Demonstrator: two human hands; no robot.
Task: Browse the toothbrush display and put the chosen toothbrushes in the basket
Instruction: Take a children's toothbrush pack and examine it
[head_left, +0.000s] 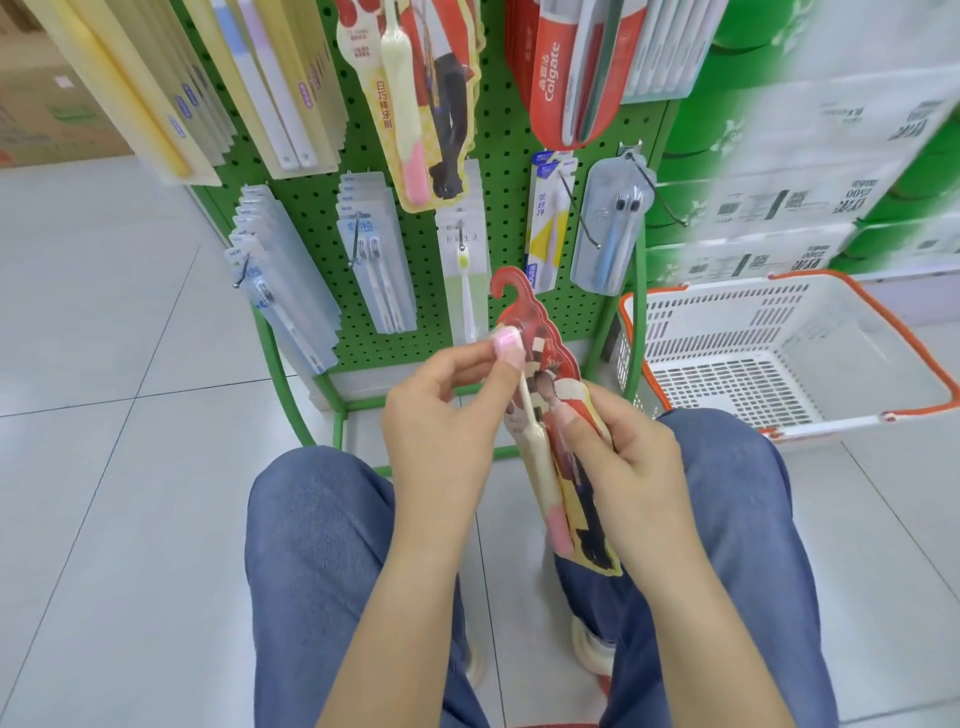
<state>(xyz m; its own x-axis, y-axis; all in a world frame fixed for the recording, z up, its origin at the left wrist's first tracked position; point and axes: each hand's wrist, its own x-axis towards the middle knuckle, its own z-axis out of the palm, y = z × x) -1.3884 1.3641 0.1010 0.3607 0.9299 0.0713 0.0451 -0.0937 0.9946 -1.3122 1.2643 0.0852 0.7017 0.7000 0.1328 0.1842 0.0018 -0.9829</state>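
Here, above knees in blue jeans, both hands grasp one carded toothbrush pack. The left hand pinches the pack's pink brush-head end between thumb and forefinger, its other fingers curled. The right hand clasps the pack's right edge, thumb pressed on the printed front. The pack tilts, red hook uppermost. Beyond, to the right on the tiled floor, stands a white basket with an orange rim. Behind, the green pegboard display carries more hanging toothbrush packs.
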